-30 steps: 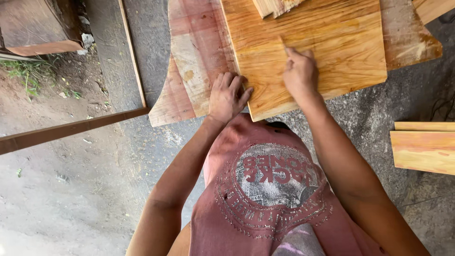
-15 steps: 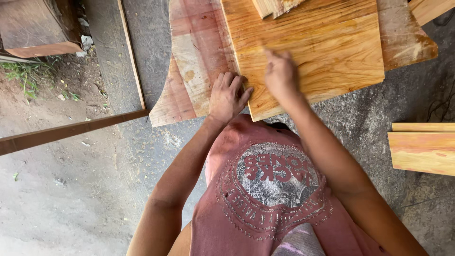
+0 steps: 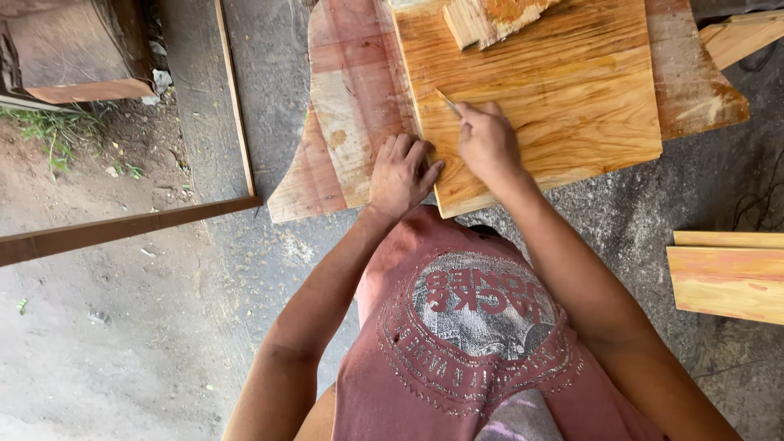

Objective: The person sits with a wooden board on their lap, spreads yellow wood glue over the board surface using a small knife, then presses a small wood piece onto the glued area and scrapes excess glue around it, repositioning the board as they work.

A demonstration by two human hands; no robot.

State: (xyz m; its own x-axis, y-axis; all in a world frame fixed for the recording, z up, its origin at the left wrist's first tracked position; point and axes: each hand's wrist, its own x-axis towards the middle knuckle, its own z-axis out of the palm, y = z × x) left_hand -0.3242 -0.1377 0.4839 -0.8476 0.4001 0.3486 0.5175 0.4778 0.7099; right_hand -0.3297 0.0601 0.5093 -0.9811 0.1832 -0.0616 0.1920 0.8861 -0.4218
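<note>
Two hands work at the near corner of a pale wooden board point(image 3: 555, 90) that lies on the concrete floor point(image 3: 269, 269). At its left edge the left hand point(image 3: 400, 175) rests flat, fingers together, half on a reddish plank point(image 3: 351, 98) beneath. On the board, the right hand point(image 3: 487, 143) pinches a thin pencil point(image 3: 448, 104), tip touching the wood.

I see grey concrete floor point(image 3: 245, 98) under daylight; left of the hands, bare dirt with grass point(image 3: 57, 139) behind a wooden rail point(image 3: 122, 229); planks point(image 3: 727, 278) right.
</note>
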